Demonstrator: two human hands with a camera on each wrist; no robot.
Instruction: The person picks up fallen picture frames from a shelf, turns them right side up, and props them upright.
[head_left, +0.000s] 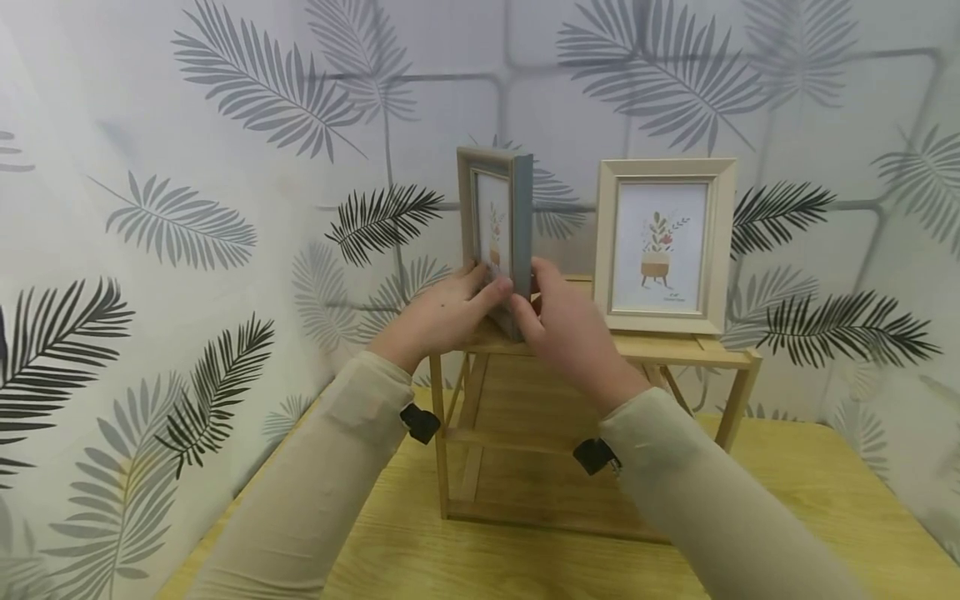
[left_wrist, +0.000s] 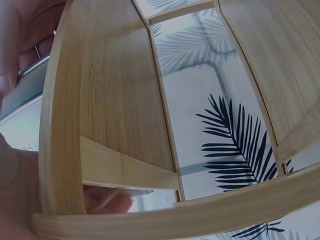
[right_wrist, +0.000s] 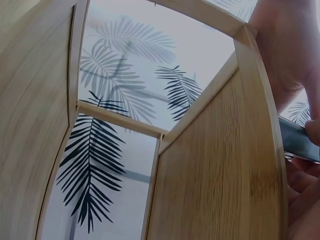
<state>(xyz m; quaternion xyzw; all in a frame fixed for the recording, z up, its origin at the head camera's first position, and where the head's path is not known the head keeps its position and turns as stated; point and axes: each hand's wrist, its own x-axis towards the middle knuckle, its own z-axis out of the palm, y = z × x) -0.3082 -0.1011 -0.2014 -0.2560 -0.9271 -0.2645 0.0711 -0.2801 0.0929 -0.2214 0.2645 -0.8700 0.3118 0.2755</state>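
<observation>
A blue-grey picture frame [head_left: 522, 221] with a potted-plant print stands upright, turned sideways, at the left of the wooden shelf's top [head_left: 645, 348]. On its left lower part my left hand [head_left: 442, 312] holds it, thumb across the near edge. From the right my right hand [head_left: 573, 333] grips its lower edge, with the fingers partly hidden behind it. Only a strip of the frame [left_wrist: 27, 90] shows in the left wrist view, beside the shelf board. The right wrist view catches its dark edge [right_wrist: 299, 139] between thumb and fingers.
A cream picture frame [head_left: 729, 250] with a similar print stands to the right on the same shelf top. The open-sided shelf rests on a yellow wood-grain table [head_left: 397, 533]. Leaf-patterned wall covering [head_left: 187, 125] rises behind and at the left.
</observation>
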